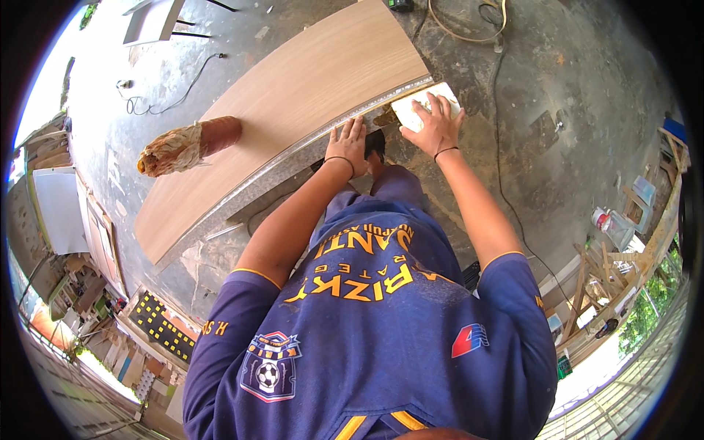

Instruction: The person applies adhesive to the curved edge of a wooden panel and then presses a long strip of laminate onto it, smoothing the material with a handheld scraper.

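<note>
In the centre of the frame the person bends over a long flat panel with a light wood-grain surface (293, 110), which lies on the grey concrete floor (557, 110) and runs from the upper middle down to the left. The left hand (347, 144) lies flat and open, fingers spread, on the near edge of the panel, where a pale speckled strip runs along the side; it presses and grasps nothing. The right hand (437, 126), just to the right, rests with spread fingers on a small white rectangular block (427, 107) at the right end corner of the panel; whether the fingers close around the block I cannot tell. It appears that the edge at this corner is being rubbed or smoothed, with the left hand steadying the board. The next move probably needs firm pressure from the left hand and an even stroke along the edge. A brown roll wrapped in crumpled paper (187, 145) lies on the panel, further left, well apart from both hands.
</note>
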`<state>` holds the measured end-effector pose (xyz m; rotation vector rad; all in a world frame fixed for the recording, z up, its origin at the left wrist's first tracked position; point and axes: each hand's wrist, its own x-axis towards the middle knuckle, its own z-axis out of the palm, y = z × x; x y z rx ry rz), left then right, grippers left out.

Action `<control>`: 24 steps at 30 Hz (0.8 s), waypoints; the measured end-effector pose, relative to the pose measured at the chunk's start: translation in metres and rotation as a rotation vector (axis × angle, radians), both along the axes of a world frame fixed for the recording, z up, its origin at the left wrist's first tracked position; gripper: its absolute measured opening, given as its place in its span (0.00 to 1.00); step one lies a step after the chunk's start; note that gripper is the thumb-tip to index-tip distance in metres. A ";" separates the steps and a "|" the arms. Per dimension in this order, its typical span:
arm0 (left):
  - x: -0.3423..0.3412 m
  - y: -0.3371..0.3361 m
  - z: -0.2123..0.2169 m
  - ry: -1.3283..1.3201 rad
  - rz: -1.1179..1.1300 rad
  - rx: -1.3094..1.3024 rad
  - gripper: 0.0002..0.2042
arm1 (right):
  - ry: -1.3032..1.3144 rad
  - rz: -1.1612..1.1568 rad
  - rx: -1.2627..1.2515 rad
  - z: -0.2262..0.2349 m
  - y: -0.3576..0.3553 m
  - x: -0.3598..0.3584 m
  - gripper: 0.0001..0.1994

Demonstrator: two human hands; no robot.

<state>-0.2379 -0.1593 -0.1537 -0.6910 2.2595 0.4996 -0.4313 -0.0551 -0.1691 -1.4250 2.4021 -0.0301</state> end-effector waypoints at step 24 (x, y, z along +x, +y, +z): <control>-0.001 -0.003 0.002 -0.028 -0.014 0.014 0.45 | -0.003 0.022 0.041 -0.003 -0.001 -0.020 0.33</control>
